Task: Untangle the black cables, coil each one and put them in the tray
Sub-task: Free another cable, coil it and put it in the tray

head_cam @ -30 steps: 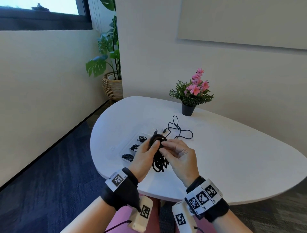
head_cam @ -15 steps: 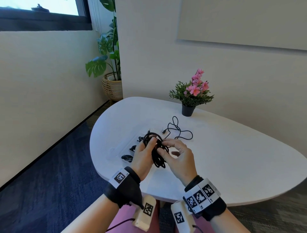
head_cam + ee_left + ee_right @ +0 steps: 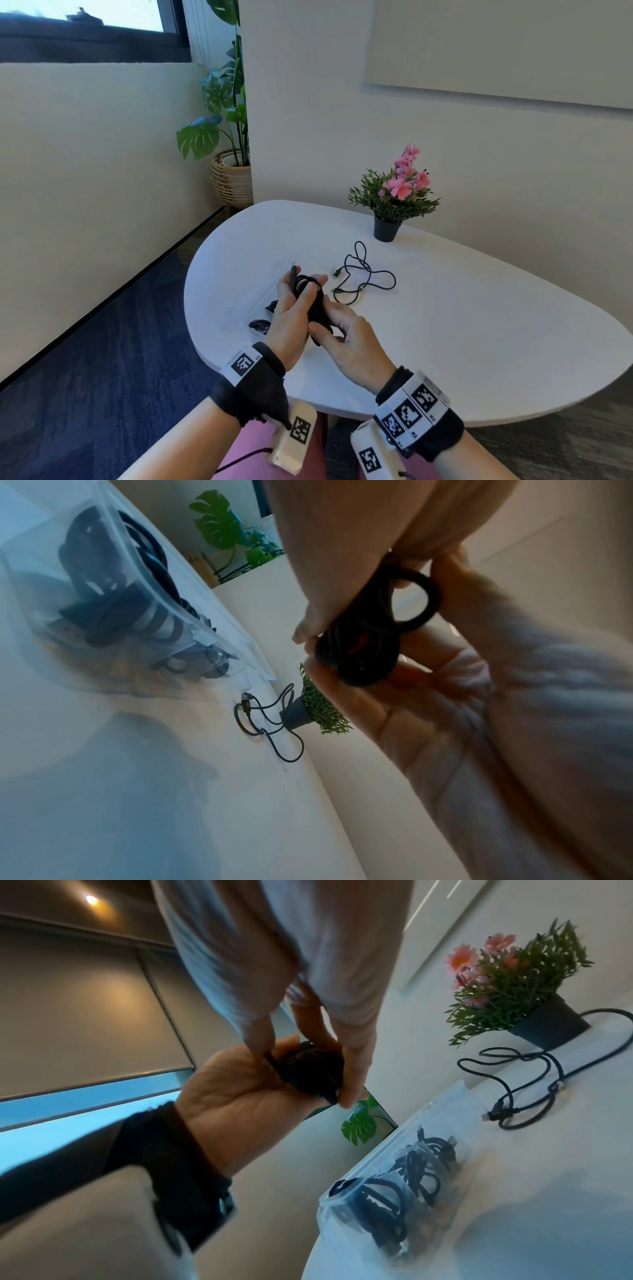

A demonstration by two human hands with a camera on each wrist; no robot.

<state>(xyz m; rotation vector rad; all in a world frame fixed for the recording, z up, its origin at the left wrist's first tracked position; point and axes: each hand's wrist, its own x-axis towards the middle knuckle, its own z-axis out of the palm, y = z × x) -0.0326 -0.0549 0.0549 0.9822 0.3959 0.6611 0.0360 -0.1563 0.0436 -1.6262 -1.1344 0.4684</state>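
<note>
A coiled black cable [image 3: 310, 301] is squeezed into a long bundle above the white table [image 3: 479, 325]. My left hand [image 3: 301, 291] grips its upper end, where a plug sticks up past the fingers. My right hand [image 3: 325, 330] pinches the lower end. The wrist views show the same coil [image 3: 363, 642] [image 3: 311, 1069] pressed between both hands. A loose black cable [image 3: 366, 274] lies in loops on the table beyond my hands. The clear tray [image 3: 253, 301] sits left of my hands, with coiled cables [image 3: 387, 1194] in it.
A small potted plant with pink flowers [image 3: 394, 198] stands at the back of the table, just behind the loose cable. A large plant in a woven basket [image 3: 229, 178] stands on the floor in the corner. The table's near edge is right under my wrists.
The coil, which hung loosely below my fingers, is now pulled into a narrow bundle. My right hand has slid down to its lower end, and a plug now points up at the left fingers.
</note>
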